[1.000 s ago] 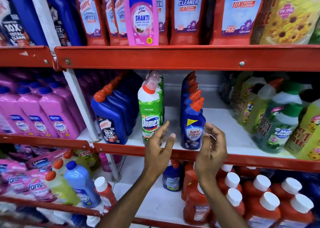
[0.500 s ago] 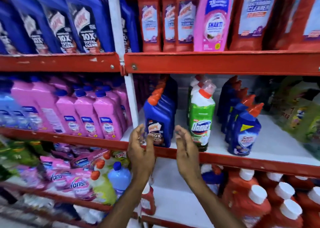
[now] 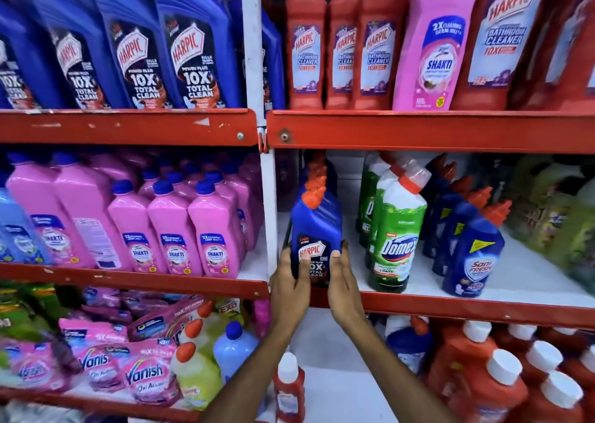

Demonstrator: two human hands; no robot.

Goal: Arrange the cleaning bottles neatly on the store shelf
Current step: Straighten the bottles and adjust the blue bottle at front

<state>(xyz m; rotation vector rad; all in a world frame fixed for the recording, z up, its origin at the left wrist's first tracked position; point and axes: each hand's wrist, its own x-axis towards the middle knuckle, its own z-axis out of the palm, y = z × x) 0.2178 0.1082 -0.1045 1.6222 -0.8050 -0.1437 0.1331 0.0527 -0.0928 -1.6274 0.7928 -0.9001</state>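
The blue Harpic bottle [image 3: 317, 229], orange-capped, stands upright at the front of the middle shelf [image 3: 450, 306], beside the white post. Half a second ago our hands hovered open; now our left hand [image 3: 289, 281] and right hand [image 3: 343, 281] clasp its base, so straightening begins.

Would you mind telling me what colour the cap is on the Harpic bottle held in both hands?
Orange-red, on the blue Harpic bottle; the head view shows it.
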